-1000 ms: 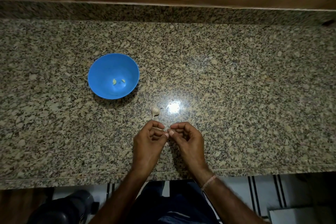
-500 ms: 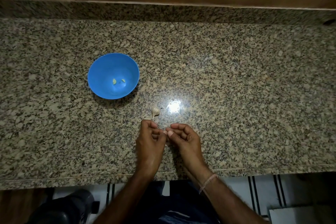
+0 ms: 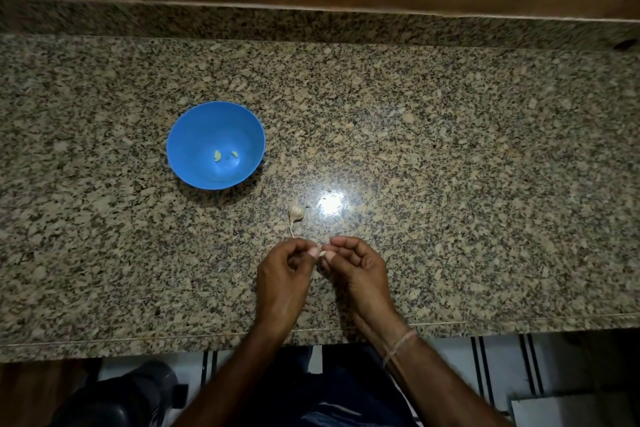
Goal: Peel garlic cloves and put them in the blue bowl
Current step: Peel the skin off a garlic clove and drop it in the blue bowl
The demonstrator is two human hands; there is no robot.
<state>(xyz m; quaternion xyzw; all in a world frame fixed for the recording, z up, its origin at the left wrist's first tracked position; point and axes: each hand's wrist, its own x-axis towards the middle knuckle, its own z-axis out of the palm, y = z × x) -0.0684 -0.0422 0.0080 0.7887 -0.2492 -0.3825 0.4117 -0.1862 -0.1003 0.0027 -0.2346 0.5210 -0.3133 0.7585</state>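
Observation:
The blue bowl [image 3: 215,145] sits on the granite counter at left of centre, with two peeled garlic cloves [image 3: 217,155] in its bottom. A small piece of garlic bulb with a thin stem [image 3: 296,213] lies on the counter just beyond my hands. My left hand [image 3: 282,279] and my right hand [image 3: 358,272] meet fingertip to fingertip near the counter's front. Between them they pinch a small pale garlic clove [image 3: 322,253], mostly hidden by the fingers.
The speckled granite counter [image 3: 450,166] runs the full width, with a raised back ledge and a wooden wall behind. A bright light glare [image 3: 330,204] lies right of the garlic piece. The counter's front edge runs below my wrists; a dark object [image 3: 121,395] lies on the floor below.
My hands have stayed in the same spot, with small finger movements on the clove. The bowl and the garlic piece have not moved.

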